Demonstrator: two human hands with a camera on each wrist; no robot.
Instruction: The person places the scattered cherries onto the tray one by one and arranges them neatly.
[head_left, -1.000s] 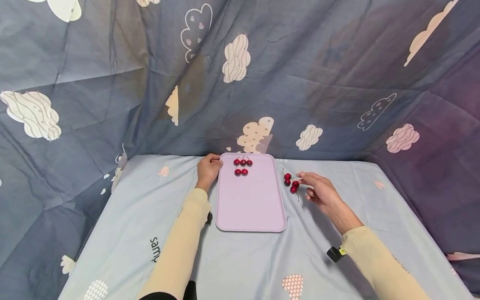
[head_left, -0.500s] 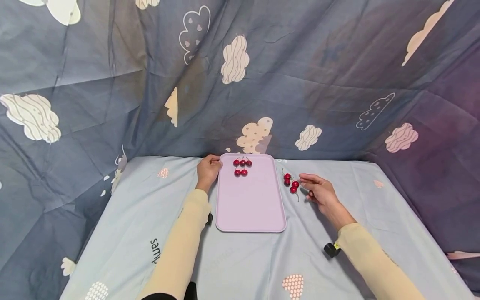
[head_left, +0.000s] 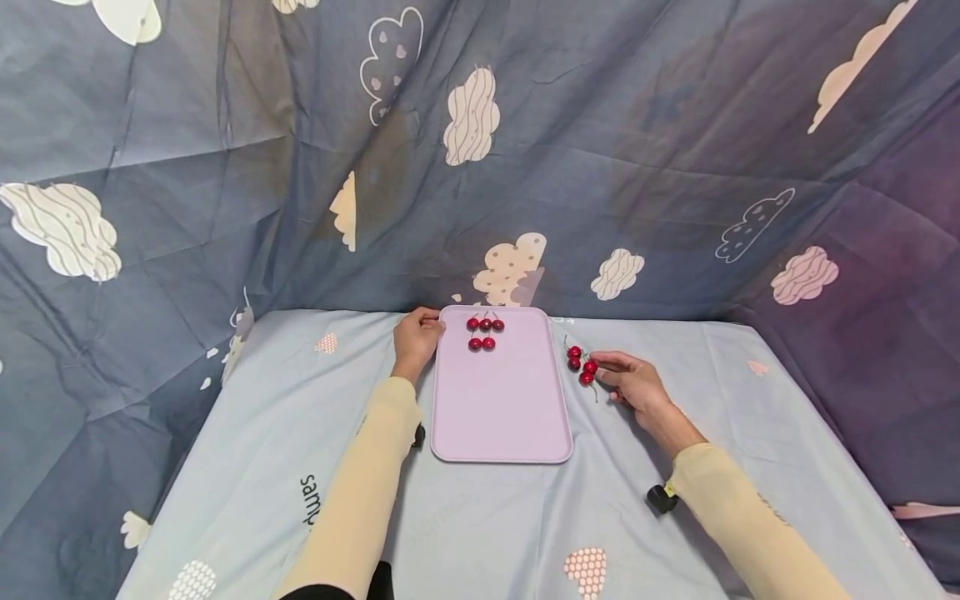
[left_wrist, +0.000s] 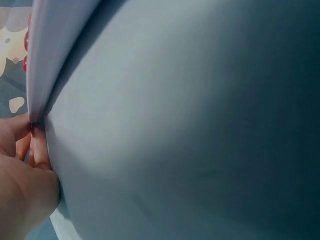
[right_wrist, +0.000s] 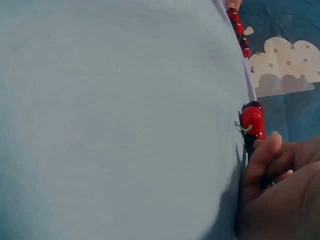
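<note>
My left hand [head_left: 417,340] grips the upper left rim of a pale lilac tray [head_left: 502,417]; in the left wrist view, the thumb and fingers of the left hand [left_wrist: 30,175] pinch the tray's edge [left_wrist: 55,50]. Several dark red cherries [head_left: 486,325] with stems lie in two rows near the tray's far end. Right of the tray, a small cluster of cherries [head_left: 574,358] rests on the cloth. My right hand [head_left: 633,383] reaches in from the right, fingertips right at the nearest cherry [head_left: 590,367]. In the right wrist view, its fingers [right_wrist: 265,155] are loosely bent beside the cherries [right_wrist: 251,120].
A light blue printed cloth [head_left: 480,533] covers the table beneath the tray. Dark blue fabric with cloud prints [head_left: 622,167] hangs behind and at both sides, close beyond the tray's far edge.
The right hand first drew back slightly from the cherries, then moved left, so its fingertips are now at the nearest one. The left hand, tray and cherries have stayed in place.
</note>
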